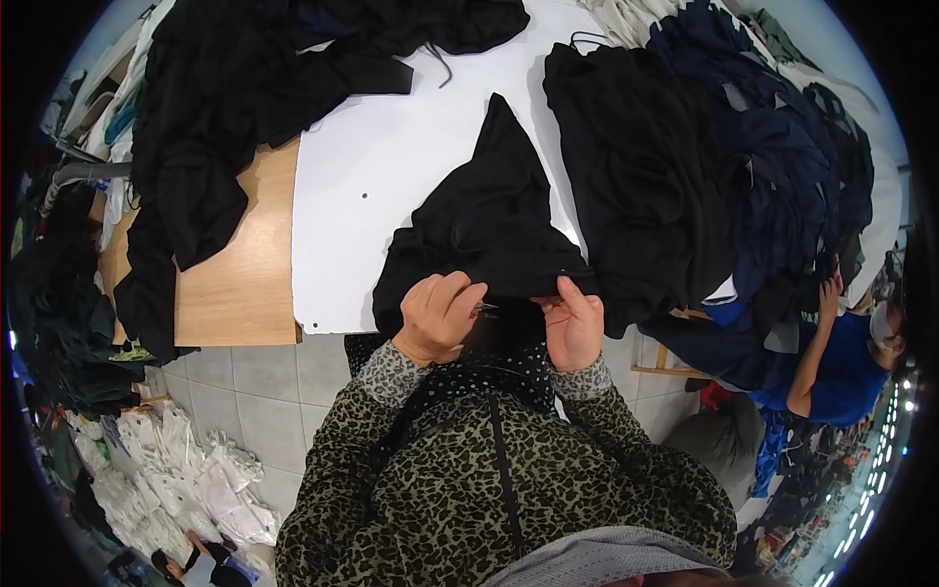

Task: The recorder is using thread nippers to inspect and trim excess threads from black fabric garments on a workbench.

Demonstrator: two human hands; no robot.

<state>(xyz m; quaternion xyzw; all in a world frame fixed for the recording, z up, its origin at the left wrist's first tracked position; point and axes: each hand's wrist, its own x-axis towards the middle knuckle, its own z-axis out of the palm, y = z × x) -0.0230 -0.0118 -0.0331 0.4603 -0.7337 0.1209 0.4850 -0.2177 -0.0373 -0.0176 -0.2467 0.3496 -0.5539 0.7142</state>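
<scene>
A black garment [469,220] lies spread on the white tabletop in front of me, its narrow end pointing away and its near edge at the table's front. My left hand [438,318] is closed in a fist-like grip above that near edge. A small metal tip, like that of thread snips [485,307], pokes out between its fingers; the rest is hidden in the palm. To the right, my right hand [575,325] pinches the garment's near edge between thumb and fingers.
Black garments [201,127] are heaped at the left over the wooden tabletop [259,254]. A tall black cloth pile [636,166] borders my work on the right, with navy garments [782,186] beyond. A person in blue [849,367] stands at far right. White bundles [186,460] lie at lower left.
</scene>
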